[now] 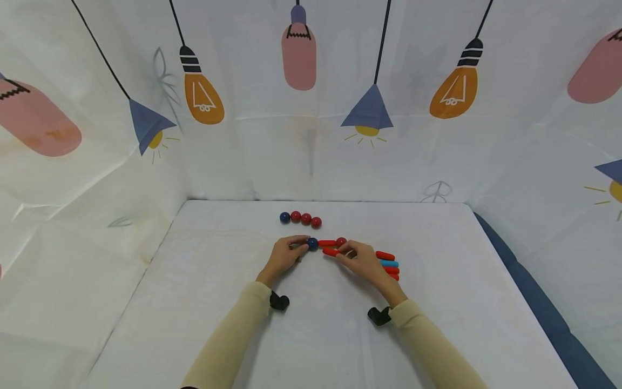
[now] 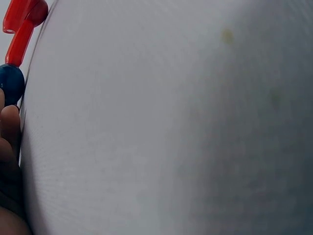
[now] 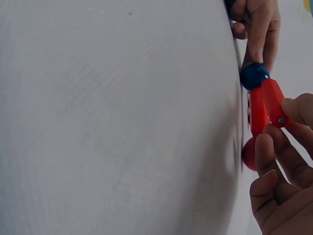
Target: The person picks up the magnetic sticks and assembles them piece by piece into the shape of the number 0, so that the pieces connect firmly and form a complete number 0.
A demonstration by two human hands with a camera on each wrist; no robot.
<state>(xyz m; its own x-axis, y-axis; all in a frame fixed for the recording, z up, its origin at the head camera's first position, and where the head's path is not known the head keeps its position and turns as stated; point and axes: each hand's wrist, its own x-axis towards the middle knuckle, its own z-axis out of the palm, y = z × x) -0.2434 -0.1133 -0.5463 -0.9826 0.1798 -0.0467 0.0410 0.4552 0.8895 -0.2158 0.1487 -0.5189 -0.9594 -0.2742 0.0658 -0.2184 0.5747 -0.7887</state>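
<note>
A dark blue ball (image 1: 313, 244), a red rod (image 1: 327, 243) and a red ball (image 1: 342, 241) lie joined end to end on the white table. My left hand (image 1: 284, 258) pinches the blue ball from the left. Between thumb and fingers, my right hand (image 1: 362, 263) holds a second red rod (image 3: 275, 103), a small metal dot showing at its near end. Its far end is close beside the blue ball (image 3: 253, 76); whether they touch I cannot tell. In the left wrist view, the blue ball (image 2: 11, 82) sits at my left fingertips, partly cut off by the frame.
Behind the hands, a blue ball (image 1: 285, 218) and three red balls (image 1: 306, 219) stand in a row. Several red rods (image 1: 385, 255) and a light blue rod (image 1: 390, 263) lie right of my right hand, partly hidden by it. A lamp-patterned cloth (image 1: 311, 146) hangs behind the table.
</note>
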